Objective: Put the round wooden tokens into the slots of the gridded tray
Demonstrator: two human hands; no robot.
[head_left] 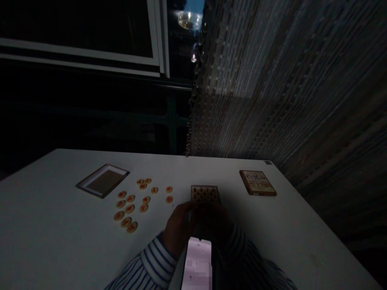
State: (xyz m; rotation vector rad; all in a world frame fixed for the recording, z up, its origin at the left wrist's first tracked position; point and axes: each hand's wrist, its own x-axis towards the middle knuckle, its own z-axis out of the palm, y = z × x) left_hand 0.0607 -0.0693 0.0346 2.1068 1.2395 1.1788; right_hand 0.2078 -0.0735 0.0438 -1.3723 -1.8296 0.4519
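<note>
A small box of Chinese chess pieces [204, 193] lies on the white table, with rows of dark-marked round pieces inside. My left hand [177, 227] is curled at the box's near left side, its fingers bent over the near edge. At the near right side, my right hand [223, 225] is in deep shadow and its fingers cannot be made out. Both hands hide the near part of the box. Loose red-marked Chinese chess pieces [130, 208] are scattered to the left of my left hand. Below my hands is a lit phone [198, 262] showing digits.
An open box lid or tray [104, 180] rests at the table's far left. Toward the right edge sits a flat decorated box [258, 182]. A string curtain [242, 88] hangs behind the white table [75, 241], beside a window frame [163, 40]. The scene is dim.
</note>
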